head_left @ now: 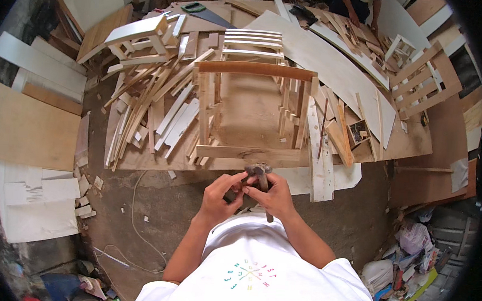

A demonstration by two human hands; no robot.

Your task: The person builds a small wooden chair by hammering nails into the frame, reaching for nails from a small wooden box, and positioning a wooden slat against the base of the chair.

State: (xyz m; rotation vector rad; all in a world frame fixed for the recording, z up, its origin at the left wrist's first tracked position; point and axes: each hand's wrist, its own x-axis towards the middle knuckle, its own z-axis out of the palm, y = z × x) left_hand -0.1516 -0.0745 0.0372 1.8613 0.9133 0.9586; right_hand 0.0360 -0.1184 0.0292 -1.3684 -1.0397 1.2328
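Observation:
Close to my body, in front of the worktable's near edge, my right hand [273, 194] is closed around a hammer [263, 181]. Its dark head points toward the table and its handle hangs down below the hand. Right beside it, my left hand [224, 195] has its fingers pinched together near the hammer head. Whatever is between those fingertips is too small to make out. Just beyond both hands stands a small wooden chair frame [256, 69], with a brown curved top rail, slats at the far end and a flat board along its near side.
Wood strips [137, 112] pile up on the table's left. A handsaw [208, 15] lies at the back, near a white-topped stool [137, 30]. To the right are a pale panel [320, 61], a small box of dark bits [358, 132] and another slatted frame [427, 79]. A person [354, 4] is beyond.

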